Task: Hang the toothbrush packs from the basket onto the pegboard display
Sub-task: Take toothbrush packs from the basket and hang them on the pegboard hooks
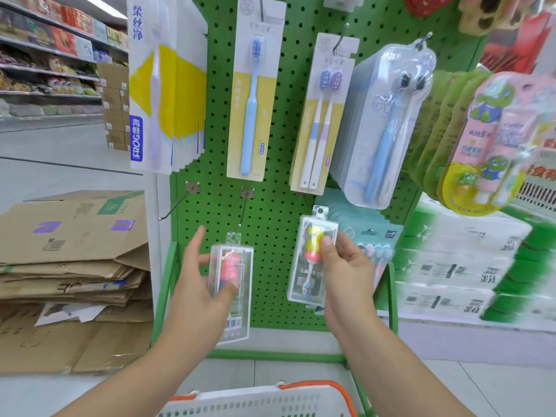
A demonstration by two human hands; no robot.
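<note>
White basket [255, 401] with orange handles sits lowest, cut off by the bottom edge, its contents hidden; above it both forearms reach toward the green pegboard [279, 139]. Left hand [204, 284] grasps a clear pack [233, 284] holding a pink child's brush, thumb across its front, a barcode showing near the bottom; the pack's tab sits just under a bare hook [244, 206]. Right hand [346, 266] pinches a second clear pack [313, 260] with a yellow and red brush, thumb on the front; its printing is too blurred to read, and its tab lies close to a row of teal packs [370, 236] partly hidden behind the hand. Upper left, a stack of white and yellow packs [159, 85] reads "FROG" on a blue band with Chinese characters above; a single blue brush card [255, 91] and a twin card [323, 115] hang beside it, their small print illegible. Right of them hang a clear case [385, 121] and blurred pink frog sets [493, 139]. Flattened cardboard [69, 260] lies at left; boxed goods [451, 266] stand at right.
</note>
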